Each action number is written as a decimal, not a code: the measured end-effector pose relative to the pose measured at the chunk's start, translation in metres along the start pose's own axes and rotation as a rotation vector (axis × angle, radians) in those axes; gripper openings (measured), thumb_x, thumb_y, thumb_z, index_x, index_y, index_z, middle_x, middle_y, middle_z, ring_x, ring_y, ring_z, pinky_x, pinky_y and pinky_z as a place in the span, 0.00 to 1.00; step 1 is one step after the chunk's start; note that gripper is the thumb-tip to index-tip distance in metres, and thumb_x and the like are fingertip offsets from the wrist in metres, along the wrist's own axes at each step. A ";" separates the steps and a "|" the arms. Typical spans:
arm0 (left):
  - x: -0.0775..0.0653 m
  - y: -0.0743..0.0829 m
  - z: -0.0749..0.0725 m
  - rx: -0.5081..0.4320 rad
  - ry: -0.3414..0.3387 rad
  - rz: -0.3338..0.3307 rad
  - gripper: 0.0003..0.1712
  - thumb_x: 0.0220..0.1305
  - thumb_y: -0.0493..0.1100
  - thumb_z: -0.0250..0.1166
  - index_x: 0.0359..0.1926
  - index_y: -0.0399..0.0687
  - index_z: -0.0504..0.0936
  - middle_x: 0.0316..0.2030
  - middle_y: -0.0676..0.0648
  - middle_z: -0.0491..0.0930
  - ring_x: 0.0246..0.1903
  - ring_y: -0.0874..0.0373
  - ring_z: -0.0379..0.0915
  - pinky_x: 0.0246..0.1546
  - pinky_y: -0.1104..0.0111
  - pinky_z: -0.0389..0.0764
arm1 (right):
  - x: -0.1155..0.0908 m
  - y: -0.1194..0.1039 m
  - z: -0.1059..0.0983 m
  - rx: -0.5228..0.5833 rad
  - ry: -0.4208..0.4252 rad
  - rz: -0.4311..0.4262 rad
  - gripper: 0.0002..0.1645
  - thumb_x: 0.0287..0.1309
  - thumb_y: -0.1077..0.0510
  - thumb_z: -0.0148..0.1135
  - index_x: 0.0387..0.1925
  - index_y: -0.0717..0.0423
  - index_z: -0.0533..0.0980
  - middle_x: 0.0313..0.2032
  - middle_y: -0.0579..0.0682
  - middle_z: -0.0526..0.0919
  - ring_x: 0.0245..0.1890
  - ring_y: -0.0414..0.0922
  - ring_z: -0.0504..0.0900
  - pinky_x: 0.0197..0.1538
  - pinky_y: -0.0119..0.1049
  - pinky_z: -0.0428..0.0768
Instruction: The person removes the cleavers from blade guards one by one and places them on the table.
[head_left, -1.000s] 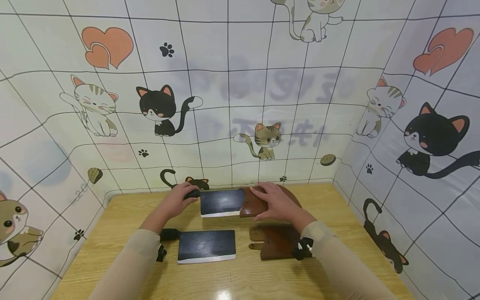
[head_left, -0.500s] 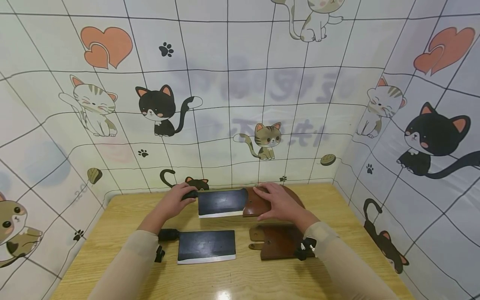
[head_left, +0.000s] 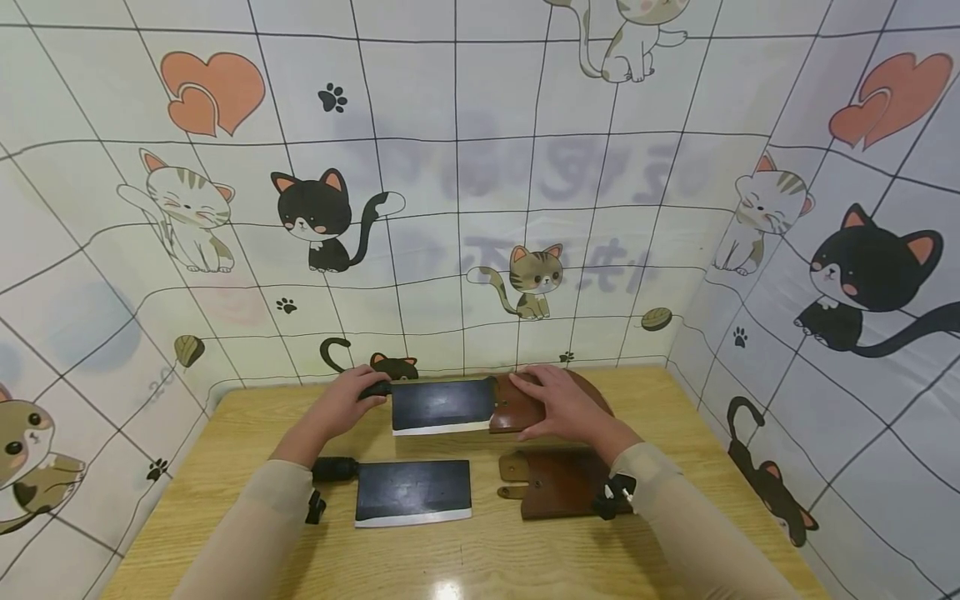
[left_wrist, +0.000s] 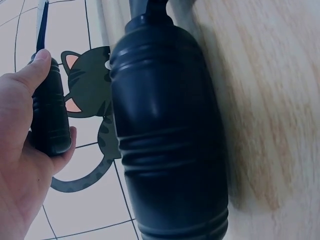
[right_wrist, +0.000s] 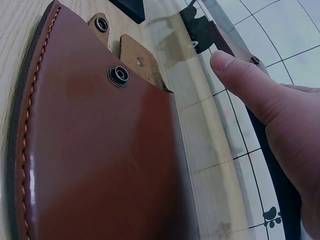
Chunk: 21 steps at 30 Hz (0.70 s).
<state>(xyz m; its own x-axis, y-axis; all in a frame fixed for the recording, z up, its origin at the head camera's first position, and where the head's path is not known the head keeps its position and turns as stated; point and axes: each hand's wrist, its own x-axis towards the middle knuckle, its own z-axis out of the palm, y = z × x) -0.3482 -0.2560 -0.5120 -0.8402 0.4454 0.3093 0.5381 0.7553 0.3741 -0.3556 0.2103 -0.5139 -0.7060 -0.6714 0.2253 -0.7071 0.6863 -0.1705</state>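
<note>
Near the back of the table, my left hand grips the black handle of a cleaver with a dark blade and pale cutting edge. My right hand holds a brown leather sheath, fingers over its top and thumb lower on its face. The blade's right end meets the sheath's mouth; how much lies inside is hidden. A second cleaver lies in front, its ribbed handle large in the left wrist view. To its right lies a second sheath, strap side toward the cleaver.
The wooden table ends at a cloth wall printed with cats and grid lines, close behind the hands. More of this cloth hangs at both sides. Small black wrist devices sit at both sleeves.
My left hand has drawn the held cleaver left while my right hand shifted slightly right with the sheath. More of the blade shows now. The front cleaver and front sheath stay put.
</note>
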 end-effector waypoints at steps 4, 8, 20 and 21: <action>0.000 0.000 -0.002 0.002 -0.012 -0.002 0.20 0.76 0.39 0.73 0.66 0.42 0.85 0.53 0.42 0.82 0.48 0.44 0.79 0.49 0.46 0.79 | 0.000 0.001 0.000 -0.006 -0.008 0.012 0.71 0.49 0.29 0.86 0.87 0.48 0.63 0.80 0.63 0.67 0.80 0.63 0.63 0.79 0.67 0.60; 0.000 -0.001 -0.002 -0.005 -0.025 -0.012 0.20 0.77 0.39 0.72 0.66 0.43 0.85 0.53 0.42 0.82 0.48 0.45 0.78 0.49 0.46 0.79 | 0.000 0.002 0.000 -0.015 -0.012 0.016 0.71 0.49 0.28 0.86 0.87 0.47 0.63 0.79 0.61 0.67 0.80 0.62 0.63 0.79 0.67 0.60; -0.002 -0.004 -0.004 -0.011 -0.025 -0.013 0.19 0.76 0.39 0.73 0.64 0.44 0.86 0.51 0.44 0.81 0.44 0.49 0.76 0.46 0.49 0.78 | -0.002 0.002 -0.002 0.005 0.004 0.020 0.71 0.48 0.28 0.87 0.87 0.45 0.64 0.79 0.60 0.68 0.80 0.62 0.64 0.78 0.68 0.61; -0.002 -0.005 -0.004 -0.008 -0.025 -0.017 0.19 0.77 0.40 0.73 0.64 0.44 0.86 0.51 0.43 0.81 0.44 0.48 0.76 0.46 0.49 0.78 | -0.002 0.002 -0.002 0.001 0.004 0.021 0.71 0.48 0.27 0.87 0.87 0.45 0.64 0.79 0.60 0.68 0.80 0.62 0.64 0.78 0.67 0.62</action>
<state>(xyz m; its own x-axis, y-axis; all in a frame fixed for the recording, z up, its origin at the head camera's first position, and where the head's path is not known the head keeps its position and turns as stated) -0.3486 -0.2623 -0.5111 -0.8507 0.4444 0.2807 0.5240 0.7591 0.3863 -0.3555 0.2137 -0.5126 -0.7206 -0.6558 0.2252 -0.6921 0.6999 -0.1765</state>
